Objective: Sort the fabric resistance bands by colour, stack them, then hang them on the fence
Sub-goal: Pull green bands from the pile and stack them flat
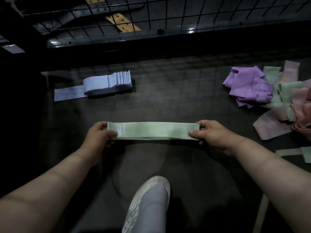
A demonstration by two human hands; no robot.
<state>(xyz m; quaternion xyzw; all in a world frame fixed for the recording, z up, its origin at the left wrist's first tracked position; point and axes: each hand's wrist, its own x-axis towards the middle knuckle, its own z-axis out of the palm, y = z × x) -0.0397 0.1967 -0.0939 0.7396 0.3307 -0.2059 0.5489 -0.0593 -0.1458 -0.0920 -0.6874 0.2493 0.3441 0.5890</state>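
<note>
A flat stack of green fabric bands [152,131] stretches level between my hands, just above the dark floor. My left hand [99,135] grips its left end with the thumb on top. Its right end is held the same way by my right hand [210,132]. A stack of grey-blue bands [107,83] lies on the floor at the far left, with one band [69,94] flat under it. An unsorted heap at the right holds purple bands [249,86], green bands [286,91] and pink bands [276,125]. The black wire fence [151,15] stands along the far side.
My foot in a pale shoe [149,202] points forward between my arms. Two loose green bands [296,153] lie at the right edge. Behind the fence sit dark metal parts and a tan perforated strip [122,22].
</note>
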